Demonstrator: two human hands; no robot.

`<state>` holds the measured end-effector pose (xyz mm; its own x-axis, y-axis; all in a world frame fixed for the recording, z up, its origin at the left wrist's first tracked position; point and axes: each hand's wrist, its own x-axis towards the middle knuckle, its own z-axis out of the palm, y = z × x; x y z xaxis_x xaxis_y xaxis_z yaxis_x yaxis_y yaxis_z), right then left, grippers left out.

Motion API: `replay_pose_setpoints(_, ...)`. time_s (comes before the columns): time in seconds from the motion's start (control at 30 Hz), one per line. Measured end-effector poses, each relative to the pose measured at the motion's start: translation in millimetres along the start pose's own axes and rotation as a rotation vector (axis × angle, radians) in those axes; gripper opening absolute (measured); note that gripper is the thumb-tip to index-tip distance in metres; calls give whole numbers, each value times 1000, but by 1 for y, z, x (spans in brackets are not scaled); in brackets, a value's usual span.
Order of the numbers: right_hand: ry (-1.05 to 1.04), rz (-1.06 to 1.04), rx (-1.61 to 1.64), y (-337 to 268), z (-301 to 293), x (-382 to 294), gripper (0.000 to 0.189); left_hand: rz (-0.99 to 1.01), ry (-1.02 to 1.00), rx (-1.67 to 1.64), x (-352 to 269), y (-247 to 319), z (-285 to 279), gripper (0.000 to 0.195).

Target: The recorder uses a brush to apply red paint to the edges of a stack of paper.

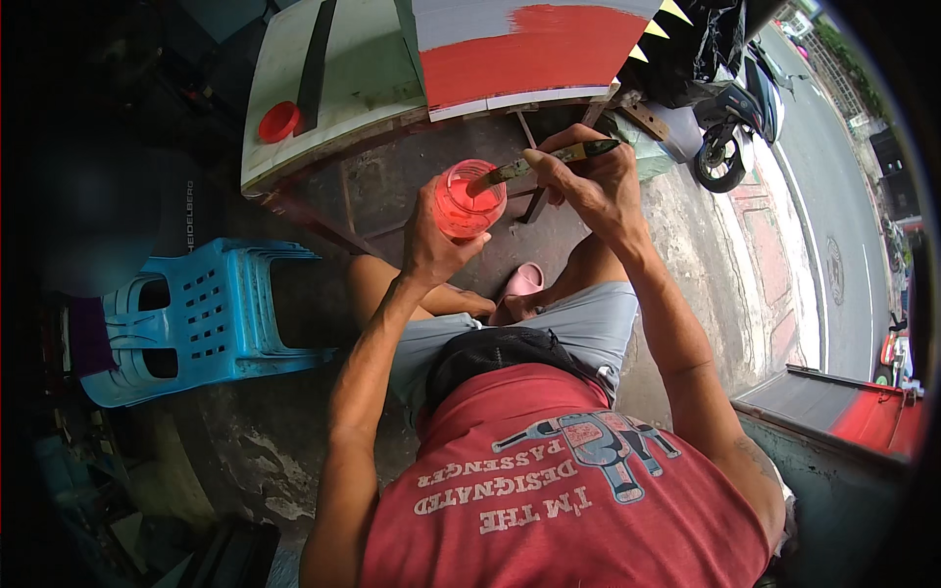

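Note:
My left hand [439,239] is closed around a clear jar of red paint [470,202], which I hold above my lap, its mouth facing up. A flat paintbrush [514,170] rests with its bristle end inside the jar's mouth. Its handle is gripped by my right hand [592,180], between thumb and fingers. Beyond both hands, a panel [529,55] lies at the table's front edge, partly coated in red, with a grey area at its top. The brush tip is partly hidden by the jar wall and paint.
A red lid [279,122] and a dark strip [316,70] lie on the worn white table [261,158]. Stacked blue plastic chairs [220,316] stand at left. A black plastic bag [695,62] and a parked motorcycle [724,151] are at upper right, beside the road.

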<state>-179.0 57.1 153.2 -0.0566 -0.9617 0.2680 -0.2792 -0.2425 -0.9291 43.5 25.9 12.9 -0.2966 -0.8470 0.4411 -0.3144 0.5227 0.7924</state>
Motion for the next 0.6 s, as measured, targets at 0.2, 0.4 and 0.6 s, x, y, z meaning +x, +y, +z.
replay_pose_setpoints(0.2,-122,-10,233,29,-6,-5,18,-5,33,-78,13,3,-1,99)
replay_pose_setpoints(0.4,-39,17,322,39,-9,-3,19,41,43,-26,19,-3,-2,103)
replay_pose_setpoints(0.6,190,220,839,76,9,5,19,26,34,-18,32,6,-3,102)
